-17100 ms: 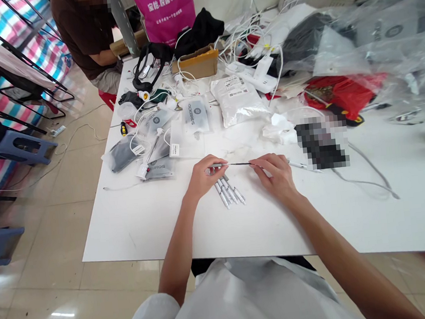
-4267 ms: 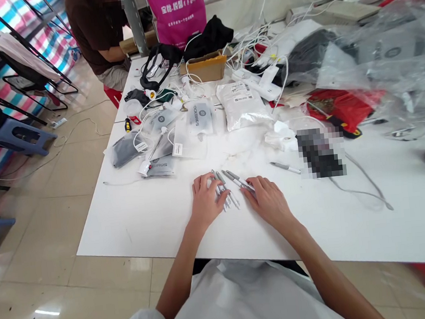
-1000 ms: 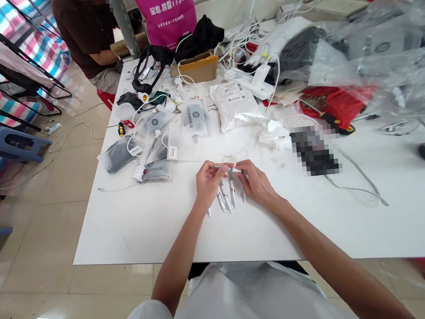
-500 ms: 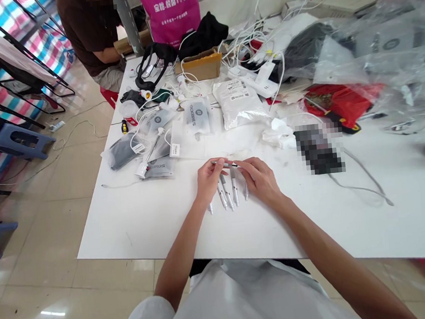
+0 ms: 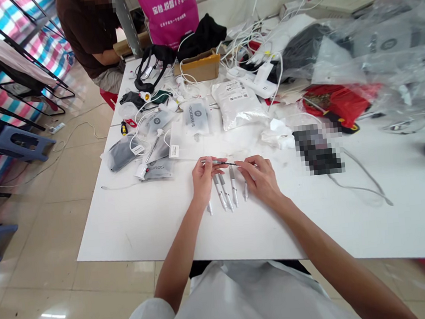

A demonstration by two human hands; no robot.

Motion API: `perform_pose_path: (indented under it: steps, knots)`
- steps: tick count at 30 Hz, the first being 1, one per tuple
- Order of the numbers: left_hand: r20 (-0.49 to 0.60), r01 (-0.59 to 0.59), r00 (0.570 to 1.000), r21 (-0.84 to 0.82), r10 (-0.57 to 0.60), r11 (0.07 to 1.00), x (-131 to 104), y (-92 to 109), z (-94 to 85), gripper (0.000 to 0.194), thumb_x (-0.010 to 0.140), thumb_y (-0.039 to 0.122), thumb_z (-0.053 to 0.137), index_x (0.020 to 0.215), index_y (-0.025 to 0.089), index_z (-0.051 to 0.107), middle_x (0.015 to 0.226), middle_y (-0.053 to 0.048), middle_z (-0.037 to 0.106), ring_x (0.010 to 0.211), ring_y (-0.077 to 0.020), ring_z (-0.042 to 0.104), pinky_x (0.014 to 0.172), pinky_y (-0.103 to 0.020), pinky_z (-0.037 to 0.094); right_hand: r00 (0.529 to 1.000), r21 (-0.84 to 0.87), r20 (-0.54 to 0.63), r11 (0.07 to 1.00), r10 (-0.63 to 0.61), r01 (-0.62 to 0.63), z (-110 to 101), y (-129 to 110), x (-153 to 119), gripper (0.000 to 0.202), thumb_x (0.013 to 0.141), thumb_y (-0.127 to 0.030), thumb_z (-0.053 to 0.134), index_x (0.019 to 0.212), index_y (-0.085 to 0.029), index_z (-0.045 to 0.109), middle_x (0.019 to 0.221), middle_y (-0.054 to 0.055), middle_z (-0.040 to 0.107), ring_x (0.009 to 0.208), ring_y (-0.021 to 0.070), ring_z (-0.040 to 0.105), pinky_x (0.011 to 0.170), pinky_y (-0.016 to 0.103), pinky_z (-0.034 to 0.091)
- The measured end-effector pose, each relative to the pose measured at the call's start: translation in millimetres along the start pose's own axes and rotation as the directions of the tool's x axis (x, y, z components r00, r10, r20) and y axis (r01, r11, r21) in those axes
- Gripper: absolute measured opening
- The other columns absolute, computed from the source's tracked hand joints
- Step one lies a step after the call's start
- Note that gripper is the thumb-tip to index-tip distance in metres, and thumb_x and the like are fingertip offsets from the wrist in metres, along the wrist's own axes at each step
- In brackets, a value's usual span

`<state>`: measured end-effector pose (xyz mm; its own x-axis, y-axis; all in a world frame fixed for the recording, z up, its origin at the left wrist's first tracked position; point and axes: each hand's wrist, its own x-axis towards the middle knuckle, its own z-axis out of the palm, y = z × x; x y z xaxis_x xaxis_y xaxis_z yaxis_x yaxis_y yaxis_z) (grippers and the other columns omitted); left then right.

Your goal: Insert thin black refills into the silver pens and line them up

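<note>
Pinched in the fingers of my left hand (image 5: 202, 183) is the grey-and-white barrel of a pen (image 5: 216, 162), lying roughly level above the table. A thin dark pen refill (image 5: 229, 163) sticks out of the barrel's right end. My right hand (image 5: 261, 179) pinches the refill's far end between thumb and fingertips. Below the hands, several similar white pens with grey grips (image 5: 234, 190) lie side by side on the white table (image 5: 147, 221). One white pen (image 5: 245, 191) lies beside my right thumb, partly covered by that hand.
Packaged pouches (image 5: 195, 117), a white plastic parcel (image 5: 241, 104) and an open cardboard box (image 5: 201, 67) lie beyond my hands. Tangled cables and clear plastic bags (image 5: 371, 49) fill the back right. A blurred-out dark object (image 5: 317, 149) with a cable lies right. Another person (image 5: 90, 38) sits at the far left.
My left hand has shifted slightly left with the barrel, away from my right hand. More of the dark refill now shows between the two hands.
</note>
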<state>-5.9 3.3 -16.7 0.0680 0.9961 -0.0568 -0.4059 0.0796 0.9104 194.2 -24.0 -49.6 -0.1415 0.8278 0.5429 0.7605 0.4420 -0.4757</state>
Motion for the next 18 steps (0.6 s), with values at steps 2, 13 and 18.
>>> perform_pose_path:
  steps: [2,13,18]
  knots:
    - [-0.004,-0.005,1.0,-0.018,0.005,1.0,-0.3,0.8,0.1,0.045,0.098,0.062,0.071,0.102,0.018,0.063,0.106,-0.013,0.083,0.089,-0.022,0.081,0.074,-0.03,0.059,1.0,-0.013,-0.02,1.0,0.023,-0.024,0.2,0.0,0.4,0.028,0.109,-0.029,0.052,0.125,-0.028,0.075,0.106,0.009,0.066,0.088,0.0217,0.062,0.088,0.042,0.047]
    - [-0.049,-0.023,0.999,-0.03,0.022,0.999,-0.4,5.9,-0.6,0.045,0.099,0.063,0.069,0.104,0.018,0.064,0.108,-0.014,0.083,0.09,-0.0211,0.08,0.074,-0.03,0.057,0.996,-0.005,-0.091,1.0,-0.002,0.002,0.3,1.4,1.6,0.024,0.108,-0.024,0.055,0.123,-0.026,0.073,0.105,0.008,0.065,0.086,0.0202,0.062,0.083,0.04,0.045]
    - [0.004,-0.024,1.0,0.019,0.024,1.0,0.1,2.6,0.0,0.043,0.1,0.061,0.069,0.101,0.018,0.063,0.105,-0.013,0.083,0.089,-0.0222,0.081,0.073,-0.03,0.058,0.995,-0.028,-0.097,0.999,-0.034,0.031,1.1,2.5,1.3,0.023,0.108,-0.023,0.056,0.122,-0.026,0.073,0.105,0.008,0.064,0.086,0.0195,0.062,0.083,0.039,0.045]
